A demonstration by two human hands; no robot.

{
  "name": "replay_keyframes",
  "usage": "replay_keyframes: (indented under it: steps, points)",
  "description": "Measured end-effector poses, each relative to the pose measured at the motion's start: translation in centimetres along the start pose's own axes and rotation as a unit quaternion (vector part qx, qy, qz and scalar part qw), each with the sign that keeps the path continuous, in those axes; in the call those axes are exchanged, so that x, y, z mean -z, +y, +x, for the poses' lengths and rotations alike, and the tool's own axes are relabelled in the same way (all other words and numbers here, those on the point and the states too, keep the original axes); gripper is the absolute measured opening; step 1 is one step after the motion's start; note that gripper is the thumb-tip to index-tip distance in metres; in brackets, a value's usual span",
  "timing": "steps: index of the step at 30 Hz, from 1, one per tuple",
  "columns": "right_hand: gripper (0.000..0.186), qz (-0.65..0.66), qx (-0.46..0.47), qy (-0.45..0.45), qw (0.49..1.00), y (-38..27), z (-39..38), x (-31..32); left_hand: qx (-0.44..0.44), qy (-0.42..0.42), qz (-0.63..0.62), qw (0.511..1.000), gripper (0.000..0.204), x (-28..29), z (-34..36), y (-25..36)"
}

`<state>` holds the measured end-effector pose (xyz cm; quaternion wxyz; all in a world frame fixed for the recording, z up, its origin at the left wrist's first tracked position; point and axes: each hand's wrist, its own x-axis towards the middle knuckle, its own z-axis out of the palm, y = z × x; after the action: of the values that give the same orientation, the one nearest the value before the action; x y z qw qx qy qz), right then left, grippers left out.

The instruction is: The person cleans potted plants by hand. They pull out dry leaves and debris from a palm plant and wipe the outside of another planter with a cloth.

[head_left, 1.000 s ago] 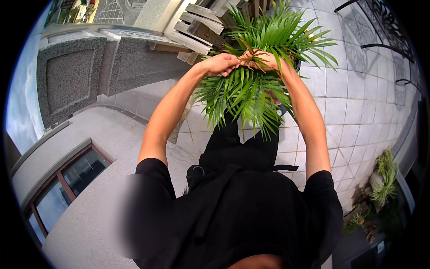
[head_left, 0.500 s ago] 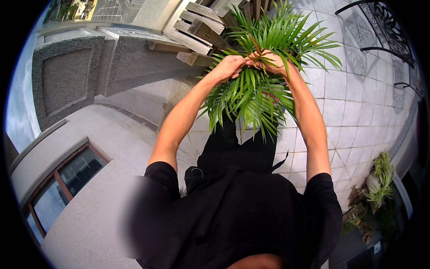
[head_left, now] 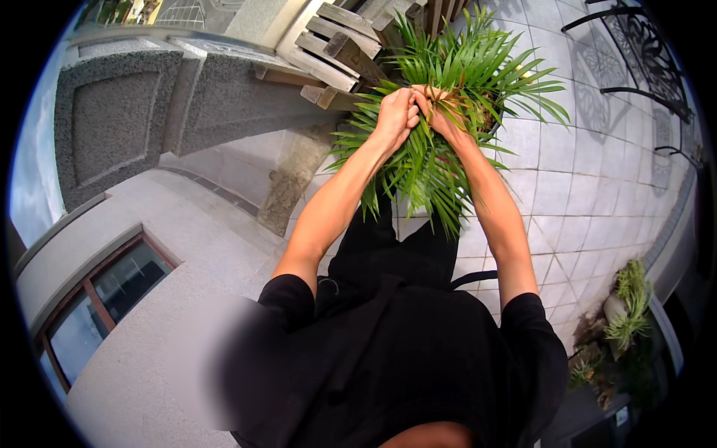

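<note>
Green feathery palm plant [head_left: 426, 179]: located ahead of the person's legs, beneath both hands. Weathered grey wooden slats [head_left: 336, 45] border it at left, limiting clearance on that side; pale square floor tiles [head_left: 582, 157] extend rightward to a black scrolled metal frame [head_left: 650, 60]. Blades: long, narrow, glossy, some browned. Wall [head_left: 112, 127]: coarse grey stone, recessed panel. Left hand [head_left: 399, 116]: fingers curled tight; contents hidden. Right hand [head_left: 441, 112]: bent among browned blades; from here, I cannot tell whether it grips them.
</note>
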<state>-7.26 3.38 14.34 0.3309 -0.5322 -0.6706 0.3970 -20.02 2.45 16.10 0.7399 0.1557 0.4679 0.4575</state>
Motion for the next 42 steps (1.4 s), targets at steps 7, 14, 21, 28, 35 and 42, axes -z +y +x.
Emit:
replay_keyframes:
  steps: [7, 14, 21, 28, 35, 42]
  points:
    - [0.029, 0.306, -0.124, -0.015, 0.944, 3.1, 0.2, 1.2, -0.02, -0.031, -0.143, 0.989, 0.022, 1.7, -2.7, 3.8]
    - [0.027, 0.152, -0.047, -0.046, 0.986, 0.7, 0.4, 1.1, 0.012, -0.097, 0.064, 0.993, 0.016, 2.9, -2.9, 7.8]
    - [0.021, 0.115, -0.025, -0.019, 0.993, 0.9, 0.9, -0.1, 0.067, -0.072, 0.102, 0.99, 0.021, 4.2, 0.9, 8.4]
    - [0.028, 0.672, -0.225, -0.053, 0.703, 1.7, 1.8, -1.9, 0.179, -0.113, 0.234, 0.949, 0.031, 4.4, 2.7, 7.7]
    - [0.02, 0.298, -0.098, -0.131, 0.94, 1.8, 1.6, -1.4, 0.352, -0.184, 0.314, 0.862, 0.036, 3.8, 1.0, 9.7]
    - [0.014, 0.157, -0.007, -0.172, 0.973, 1.4, 1.4, -0.1, 0.313, -0.203, 0.345, 0.861, 0.026, 3.7, 0.8, 8.8]
